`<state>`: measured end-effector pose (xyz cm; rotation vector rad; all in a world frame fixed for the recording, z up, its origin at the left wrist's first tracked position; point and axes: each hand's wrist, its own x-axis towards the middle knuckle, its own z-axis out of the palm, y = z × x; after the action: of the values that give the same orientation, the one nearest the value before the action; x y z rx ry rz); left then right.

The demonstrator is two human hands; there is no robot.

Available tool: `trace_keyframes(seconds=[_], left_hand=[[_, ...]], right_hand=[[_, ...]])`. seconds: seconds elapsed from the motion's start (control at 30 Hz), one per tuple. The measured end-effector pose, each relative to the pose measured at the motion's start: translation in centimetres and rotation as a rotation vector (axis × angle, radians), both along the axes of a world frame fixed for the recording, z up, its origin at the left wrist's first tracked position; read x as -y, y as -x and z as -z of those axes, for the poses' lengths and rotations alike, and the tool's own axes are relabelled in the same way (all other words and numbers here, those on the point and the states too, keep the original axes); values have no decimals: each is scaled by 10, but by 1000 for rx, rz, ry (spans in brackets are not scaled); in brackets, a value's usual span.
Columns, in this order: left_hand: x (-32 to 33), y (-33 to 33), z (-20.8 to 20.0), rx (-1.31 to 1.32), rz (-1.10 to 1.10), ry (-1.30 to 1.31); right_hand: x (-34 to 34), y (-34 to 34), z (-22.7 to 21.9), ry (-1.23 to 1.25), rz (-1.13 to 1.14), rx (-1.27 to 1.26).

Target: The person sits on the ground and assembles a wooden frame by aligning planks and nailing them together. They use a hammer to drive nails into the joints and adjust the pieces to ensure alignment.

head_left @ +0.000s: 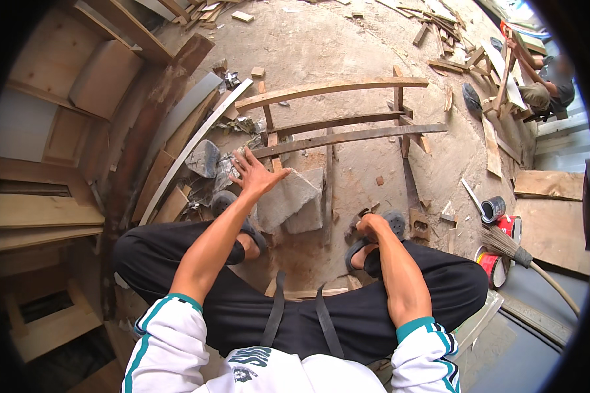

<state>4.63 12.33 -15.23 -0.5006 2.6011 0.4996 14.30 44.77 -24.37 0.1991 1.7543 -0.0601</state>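
Observation:
My left hand [255,175] is open, its fingers spread, above the left end of a wooden strip [347,136] and beside a broken concrete slab [282,200]. I cannot tell whether it touches either one. The strip belongs to a low row of long wooden strips resting on short wooden pieces, with a lighter strip [334,90] farthest off. Down by my right shoe [394,223], my right hand [372,224] has its fingers curled in. Something small and dark shows at its fingertips, too hidden to name.
Wooden cabinet frames [52,216] stand along the left. At right lie a broom [505,243], a dark can [493,208] and red cans [491,265]. Another person [547,92] sits at the far right among scrap wood [439,26]. A holed brick [419,224] lies right of my shoe.

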Motion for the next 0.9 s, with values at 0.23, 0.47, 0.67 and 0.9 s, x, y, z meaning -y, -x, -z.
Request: trace_keyframes(seconds=[0.23, 0.47, 0.67, 0.9], left_hand=[[5, -5, 1, -133, -84, -105], [2, -8, 4, -277, -79, -136], [6, -6, 13, -306, -85, -233], [48, 10, -2, -328, 28, -240]], right_hand=[[11, 34, -30, 14, 30, -422], [50, 114, -72, -10, -255, -1420], [38, 151, -59, -10, -447, -1280], [40, 163, -77, 208, -535, -1211]])
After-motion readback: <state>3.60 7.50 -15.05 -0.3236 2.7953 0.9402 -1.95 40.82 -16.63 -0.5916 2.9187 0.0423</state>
